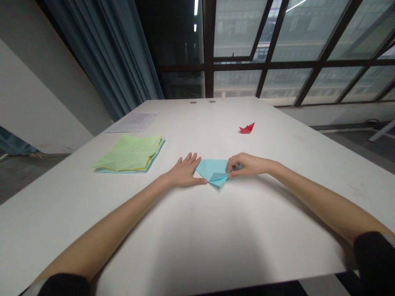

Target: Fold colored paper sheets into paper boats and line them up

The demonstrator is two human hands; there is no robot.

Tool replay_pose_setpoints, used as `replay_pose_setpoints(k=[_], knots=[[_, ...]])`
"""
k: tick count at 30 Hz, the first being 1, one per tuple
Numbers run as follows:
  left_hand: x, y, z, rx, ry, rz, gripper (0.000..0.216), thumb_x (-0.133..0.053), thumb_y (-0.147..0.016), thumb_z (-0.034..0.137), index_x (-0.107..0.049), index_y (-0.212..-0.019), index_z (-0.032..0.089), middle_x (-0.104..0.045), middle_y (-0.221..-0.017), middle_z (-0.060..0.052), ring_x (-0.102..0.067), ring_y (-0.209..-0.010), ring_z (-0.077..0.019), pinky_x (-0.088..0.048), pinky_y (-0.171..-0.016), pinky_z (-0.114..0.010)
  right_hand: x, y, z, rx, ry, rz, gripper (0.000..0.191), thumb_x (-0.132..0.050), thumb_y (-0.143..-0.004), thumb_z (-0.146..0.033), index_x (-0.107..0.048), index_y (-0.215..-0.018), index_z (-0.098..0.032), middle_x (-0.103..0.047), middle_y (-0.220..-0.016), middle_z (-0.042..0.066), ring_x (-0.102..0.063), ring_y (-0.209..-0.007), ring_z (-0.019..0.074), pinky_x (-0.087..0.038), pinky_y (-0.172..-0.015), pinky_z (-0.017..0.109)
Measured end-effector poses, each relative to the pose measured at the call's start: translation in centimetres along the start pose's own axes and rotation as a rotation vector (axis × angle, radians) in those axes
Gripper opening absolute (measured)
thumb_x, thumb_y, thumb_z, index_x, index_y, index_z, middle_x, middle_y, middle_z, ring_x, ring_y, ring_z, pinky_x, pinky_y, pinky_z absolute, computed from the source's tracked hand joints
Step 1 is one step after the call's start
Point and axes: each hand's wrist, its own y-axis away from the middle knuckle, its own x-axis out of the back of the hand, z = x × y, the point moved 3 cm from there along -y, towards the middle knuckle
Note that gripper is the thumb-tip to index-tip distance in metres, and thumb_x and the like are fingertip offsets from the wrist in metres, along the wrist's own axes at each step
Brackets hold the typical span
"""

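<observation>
A sheet of light blue paper (212,166), partly folded, lies on the white table between my hands. Its near part comes to a point, with a raised flap above it. My left hand (185,170) lies flat with fingers spread, its fingertips and thumb touching the paper's left edge. On the right side, my right hand (242,164) pinches the paper's edge between thumb and fingers. Part of the paper is hidden behind those fingers.
A stack of green, yellow and blue paper (132,153) lies to the left. Behind it is a printed sheet (134,122). A small red paper boat (247,128) stands farther back on the right of the white table (197,230). Windows and a blue curtain (108,49) are beyond.
</observation>
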Motion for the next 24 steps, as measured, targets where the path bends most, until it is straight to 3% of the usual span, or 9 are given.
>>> replay_pose_setpoints(k=[5, 10, 13, 16, 20, 24], knots=[[0.6, 0.3, -0.4, -0.004, 0.047, 0.014, 0.101, -0.041, -0.070, 0.075, -0.005, -0.146, 0.018, -0.001, -0.151, -0.015, -0.001, -0.138, -0.0350, -0.012, -0.106, -0.057, -0.4, -0.2, 0.9, -0.179, -0.370, 0.064, 0.029, -0.066, -0.069, -0.042, -0.064, -0.077, -0.015, -0.055, -0.059, -0.003, -0.046, -0.054, 0.0082, -0.037, -0.052, 0.023], [0.8, 0.2, -1.4, 0.045, 0.132, 0.090, 0.098, -0.049, -0.074, 0.057, 0.004, -0.145, 0.015, -0.003, -0.151, -0.016, -0.006, -0.138, -0.0333, -0.016, -0.107, -0.053, 0.8, -0.2, 1.9, -0.262, -0.720, 0.384, 0.029, -0.071, -0.065, -0.040, -0.058, -0.076, -0.016, -0.050, -0.058, -0.006, -0.044, -0.049, 0.0052, -0.039, -0.050, 0.021], [0.9, -0.1, -1.7, 0.100, 0.130, 0.170, 0.073, -0.043, -0.081, 0.046, -0.018, -0.143, 0.017, -0.014, -0.151, -0.014, -0.016, -0.138, -0.0300, -0.021, -0.107, -0.049, 1.5, -0.1, 3.1, -0.328, -0.914, 0.517, 0.030, -0.074, -0.062, -0.036, -0.053, -0.073, -0.018, -0.050, -0.057, -0.006, -0.046, -0.047, 0.0045, -0.043, -0.051, 0.020], [1.1, -0.3, -1.5, 0.157, 0.103, 0.243, 0.052, -0.030, -0.088, 0.047, -0.047, -0.128, 0.018, -0.034, -0.144, -0.013, -0.030, -0.133, -0.0273, -0.028, -0.104, -0.046, 2.0, 0.3, 4.8, -0.430, -0.949, 0.590, 0.030, -0.075, -0.061, -0.032, -0.050, -0.069, -0.018, -0.056, -0.063, -0.002, -0.052, -0.051, 0.0061, -0.049, -0.055, 0.021], [0.9, -0.4, -1.1, 0.184, 0.034, 0.264, 0.057, -0.036, -0.083, 0.061, -0.056, -0.117, 0.020, -0.043, -0.137, -0.014, -0.037, -0.128, -0.0305, -0.033, -0.099, -0.047, 2.6, 1.3, 7.2, -0.576, -0.816, 0.481, 0.031, -0.076, -0.060, -0.033, -0.050, -0.070, -0.018, -0.062, -0.068, 0.002, -0.058, -0.056, 0.0108, -0.052, -0.058, 0.026], [0.6, -0.4, -1.3, 0.173, -0.001, 0.265, 0.057, -0.046, -0.078, 0.059, -0.054, -0.120, 0.021, -0.043, -0.136, -0.014, -0.039, -0.126, -0.0315, -0.034, -0.098, -0.047, 3.5, 3.0, 9.1, -0.753, -0.477, 0.275, 0.035, -0.074, -0.061, -0.044, -0.053, -0.069, -0.018, -0.063, -0.067, 0.005, -0.061, -0.058, 0.0151, -0.048, -0.050, 0.026]])
